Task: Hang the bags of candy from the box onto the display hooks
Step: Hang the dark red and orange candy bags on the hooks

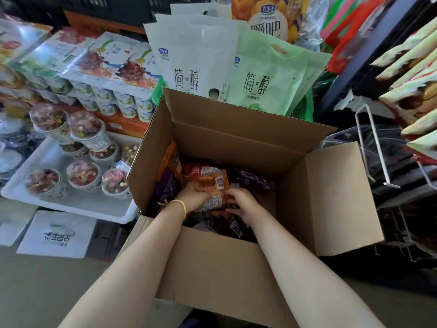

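Note:
An open cardboard box (326,200) stands in front of me with its flaps folded out. Inside lie several candy bags, orange ones (212,181) on top and purple ones (254,179) beside and beneath. Both my hands are down in the box. My left hand (195,197), with a yellow band on its wrist, grips the stack of orange bags from the left. My right hand (243,204) closes on the same stack from the right. White wire display hooks (376,147) stick out at the right, the nearest one bare.
Green-and-brown snack bags (411,91) hang on hooks at the upper right. White and green pouches (236,74) stand behind the box. Yogurt cups in a white tray (78,204) and stacked packs fill the left. A white carton (56,235) lies on the floor.

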{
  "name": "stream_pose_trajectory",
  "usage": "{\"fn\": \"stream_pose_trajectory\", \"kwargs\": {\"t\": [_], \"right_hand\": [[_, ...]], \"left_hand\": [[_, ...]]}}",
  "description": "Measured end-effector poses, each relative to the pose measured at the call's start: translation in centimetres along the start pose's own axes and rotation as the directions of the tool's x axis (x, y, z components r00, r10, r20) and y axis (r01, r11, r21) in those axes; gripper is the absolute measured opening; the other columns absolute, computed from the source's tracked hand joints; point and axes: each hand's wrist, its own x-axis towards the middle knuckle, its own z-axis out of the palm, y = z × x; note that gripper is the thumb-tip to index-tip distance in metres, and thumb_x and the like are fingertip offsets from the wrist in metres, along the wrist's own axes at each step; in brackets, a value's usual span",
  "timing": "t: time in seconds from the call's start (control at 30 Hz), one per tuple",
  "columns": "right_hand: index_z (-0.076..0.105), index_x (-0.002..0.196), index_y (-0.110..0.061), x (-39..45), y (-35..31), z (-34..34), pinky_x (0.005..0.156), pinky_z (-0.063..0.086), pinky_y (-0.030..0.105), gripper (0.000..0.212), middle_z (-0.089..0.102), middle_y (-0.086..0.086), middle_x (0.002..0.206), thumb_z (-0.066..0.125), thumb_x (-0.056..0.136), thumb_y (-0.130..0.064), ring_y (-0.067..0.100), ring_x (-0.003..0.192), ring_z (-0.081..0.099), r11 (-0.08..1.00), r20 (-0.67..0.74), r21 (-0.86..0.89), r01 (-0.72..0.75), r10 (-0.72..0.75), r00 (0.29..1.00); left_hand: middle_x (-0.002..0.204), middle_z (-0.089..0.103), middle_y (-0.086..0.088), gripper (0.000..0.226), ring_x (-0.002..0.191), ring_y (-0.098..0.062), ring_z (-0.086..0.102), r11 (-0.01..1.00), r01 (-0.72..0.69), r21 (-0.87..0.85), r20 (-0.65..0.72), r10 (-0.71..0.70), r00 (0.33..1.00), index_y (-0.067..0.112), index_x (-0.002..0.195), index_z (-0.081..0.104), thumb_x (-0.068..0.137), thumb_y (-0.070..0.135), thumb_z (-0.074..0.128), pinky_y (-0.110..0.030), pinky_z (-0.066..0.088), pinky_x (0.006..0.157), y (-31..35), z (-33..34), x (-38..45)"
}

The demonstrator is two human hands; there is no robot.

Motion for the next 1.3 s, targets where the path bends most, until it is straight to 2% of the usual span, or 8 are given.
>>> {"fn": "stream_pose_trajectory", "kwargs": {"t": [0.23,0.47,0.63,0.73,0.87,1.03,1.2,1.3], "right_hand": [[0.069,0.119,-0.013,-0.2,0.2,-0.2,0.068,0.044,0.026,0.032,0.069,0.001,0.098,0.068,0.092,-0.029,0.014,0.083,0.06,0.997,0.043,-0.077,-0.007,0.01,0.999],[0.07,0.105,-0.019,-1.9,-0.7,0.2,0.086,0.057,0.033,0.026,0.074,0.001,0.104,0.08,0.081,-0.018,0.021,0.099,0.07,0.928,0.028,-0.227,0.295,-0.297,0.955],[0.057,0.105,-0.021,-6.2,-4.3,0.0,0.088,0.052,0.031,0.036,0.062,0.004,0.113,0.079,0.077,-0.015,0.017,0.103,0.061,0.655,0.139,-0.435,0.618,-0.629,0.765],[0.049,0.128,-0.021,-10.9,-6.9,-1.2,0.097,0.046,0.025,0.054,0.054,-0.002,0.13,0.073,0.081,-0.01,0.013,0.117,0.054,0.423,0.223,-0.544,0.724,-0.759,0.611],[0.063,0.125,-0.02,-17.0,-9.5,-3.0,0.109,0.036,0.018,0.035,0.054,-0.011,0.139,0.068,0.09,-0.023,0.0,0.13,0.046,0.29,0.286,-0.501,0.816,-0.834,0.472],[0.061,0.112,-0.028,-23.1,-13.1,-7.2,0.08,0.043,0.006,0.014,0.06,-0.005,0.117,0.057,0.1,-0.021,-0.008,0.101,0.057,0.476,-0.317,-0.261,0.84,-0.864,0.391],[0.068,0.111,-0.014,-26.7,-14.5,-12.5,0.097,0.05,0.057,0.066,0.059,0.033,0.123,0.055,0.085,-0.073,0.047,0.109,0.059,0.597,-0.267,-0.142,0.79,-0.791,0.55],[0.066,0.107,0.001,-29.0,-14.1,-15.8,0.094,0.049,0.066,0.08,0.063,0.033,0.116,0.063,0.08,-0.074,0.048,0.107,0.063,0.554,-0.291,-0.073,0.83,-0.807,0.513]], "left_hand": [[0.147,0.048,-0.007,0.08,0.132,-0.031,0.049,0.985,0.04,-0.17,0.075,-0.028,0.997,0.02,0.152,0.031,0.088,0.043,0.072,-0.04,0.041,0.11,-0.4,-0.2,0.8],[0.121,0.061,-0.001,0.056,0.101,-0.027,0.065,0.916,0.01,-0.4,0.054,0.013,0.998,0.028,0.144,0.042,0.096,0.053,0.053,-0.037,0.053,0.085,0.2,-0.7,-0.4],[0.125,0.065,-0.009,0.041,0.109,-0.034,0.066,0.593,-0.021,-0.805,0.074,0.136,0.988,0.026,0.125,0.057,0.097,0.056,0.051,-0.055,0.055,0.092,2.7,-1.7,-2.5],[0.133,0.062,-0.016,0.067,0.112,-0.041,0.066,0.407,0.028,-0.913,0.139,0.245,0.959,0.018,0.14,0.051,0.092,0.065,0.053,-0.059,0.054,0.093,5.2,-2.7,-3.9],[0.099,0.074,-0.015,0.047,0.088,-0.028,0.073,0.384,0.052,-0.922,0.228,0.428,0.874,0.007,0.11,0.068,0.099,0.048,0.047,-0.039,0.06,0.083,9.8,-3.4,-7.4],[0.115,0.07,-0.021,0.052,0.089,-0.034,0.073,0.391,-0.072,-0.918,0.214,0.639,0.739,0.005,0.136,0.056,0.084,0.008,0.057,-0.045,0.063,0.073,15.2,-2.6,-12.1],[0.127,0.063,-0.028,0.089,0.098,-0.045,0.07,0.386,-0.218,-0.896,0.261,0.857,0.445,0.006,0.14,0.048,0.06,-0.005,0.084,-0.062,0.058,0.074,18.6,0.0,-15.9],[0.13,0.063,-0.025,0.084,0.107,-0.042,0.068,0.455,-0.323,-0.83,0.32,0.862,0.393,0.013,0.134,0.056,0.059,0.012,0.094,-0.053,0.061,0.076,21.3,2.5,-18.6]]}}
